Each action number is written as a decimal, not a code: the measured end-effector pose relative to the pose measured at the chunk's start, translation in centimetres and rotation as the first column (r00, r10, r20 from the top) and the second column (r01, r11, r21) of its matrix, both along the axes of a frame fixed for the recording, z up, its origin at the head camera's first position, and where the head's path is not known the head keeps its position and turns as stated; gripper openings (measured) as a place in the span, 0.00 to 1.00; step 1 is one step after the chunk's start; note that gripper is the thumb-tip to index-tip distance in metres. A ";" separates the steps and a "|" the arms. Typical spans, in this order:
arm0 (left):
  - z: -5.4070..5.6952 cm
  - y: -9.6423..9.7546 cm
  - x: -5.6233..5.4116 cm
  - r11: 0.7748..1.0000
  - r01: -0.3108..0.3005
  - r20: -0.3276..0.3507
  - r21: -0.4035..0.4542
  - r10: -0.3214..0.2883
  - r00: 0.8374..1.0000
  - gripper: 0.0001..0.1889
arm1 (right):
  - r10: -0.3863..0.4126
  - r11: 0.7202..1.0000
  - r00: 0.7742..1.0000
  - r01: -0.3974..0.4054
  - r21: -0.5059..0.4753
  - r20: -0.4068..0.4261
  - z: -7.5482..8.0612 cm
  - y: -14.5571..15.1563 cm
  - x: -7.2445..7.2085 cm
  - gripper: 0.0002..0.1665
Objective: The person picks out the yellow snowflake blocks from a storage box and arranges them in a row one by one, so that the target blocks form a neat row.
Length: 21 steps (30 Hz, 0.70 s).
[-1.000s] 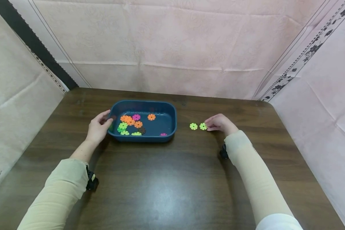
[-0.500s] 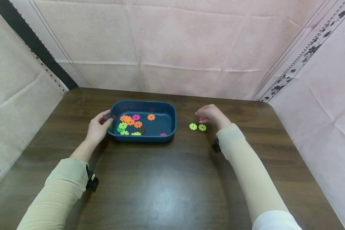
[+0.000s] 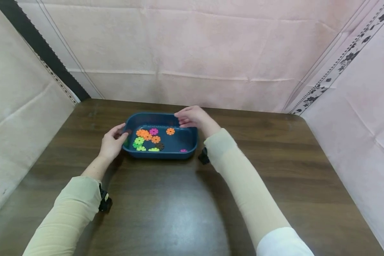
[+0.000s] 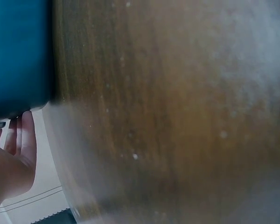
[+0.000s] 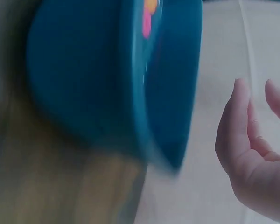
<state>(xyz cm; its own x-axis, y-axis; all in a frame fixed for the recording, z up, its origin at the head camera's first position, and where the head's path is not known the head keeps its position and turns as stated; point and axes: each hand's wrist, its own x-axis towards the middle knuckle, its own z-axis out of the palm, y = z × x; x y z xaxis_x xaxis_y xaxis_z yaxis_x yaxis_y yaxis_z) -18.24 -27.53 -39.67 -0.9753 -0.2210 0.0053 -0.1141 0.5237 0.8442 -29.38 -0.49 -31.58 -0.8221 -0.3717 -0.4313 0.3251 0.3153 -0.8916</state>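
Note:
A blue rectangular tray (image 3: pixel 160 155) sits on the table. My left hand (image 3: pixel 111 143) holds its left end, thumb and fingers at the rim. In the left wrist view, fingers (image 4: pixel 29 135) touch the tray's side. Inside lie notched, flower-shaped discs: several orange discs (image 3: pixel 155 139), green discs (image 3: pixel 139 140), a magenta disc (image 3: pixel 153 131) and a dark brown disc (image 3: pixel 160 146). My right hand (image 3: pixel 195 117) hovers over the tray's back right corner. From the right wrist view its thumb and fingers (image 5: pixel 238 107) stand apart, nothing showing between them.
A brown wooden table (image 3: pixel 153 199) carries the tray. Pale cloth (image 3: pixel 204 46) hangs behind it and on both sides. The right sleeve (image 3: pixel 224 145) covers the spot where two yellow-green discs lay beside the tray.
My right hand has left a yellow-green disc beside another on the table, lifted, and moved left to above the tray. My left hand has stayed at the tray's left end.

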 end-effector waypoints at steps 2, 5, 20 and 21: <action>0.0 0.0 -0.1 1.000 0.001 0.003 0.005 -0.001 1.000 0.26 | 0.024 1.000 1.000 -0.024 -0.010 0.009 -0.5 -1.6 0.5 0.24; 0.0 -0.1 -0.1 1.000 -0.001 0.008 0.010 0.001 1.000 0.26 | 0.064 0.998 0.998 -0.064 -0.003 0.022 -1.5 -3.8 1.2 0.24; -0.1 0.1 0.0 1.000 -0.021 -0.002 0.013 0.021 1.000 0.25 | 0.112 0.979 0.994 -0.112 0.171 0.010 -6.3 -10.3 4.3 0.19; -0.1 0.1 0.0 1.000 -0.021 -0.002 0.013 0.021 1.000 0.25 | 0.132 0.969 0.991 -0.125 0.213 -0.017 -6.5 -10.6 4.4 0.18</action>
<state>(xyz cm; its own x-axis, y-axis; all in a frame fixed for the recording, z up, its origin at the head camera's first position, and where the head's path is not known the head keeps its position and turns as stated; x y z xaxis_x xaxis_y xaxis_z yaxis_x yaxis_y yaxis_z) -18.25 -27.47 -39.75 -0.9703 -0.2418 0.0045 -0.1232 0.5104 0.8510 -24.96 -11.06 -38.04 -0.7876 -0.3788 -0.4860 0.2426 0.5344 -0.8097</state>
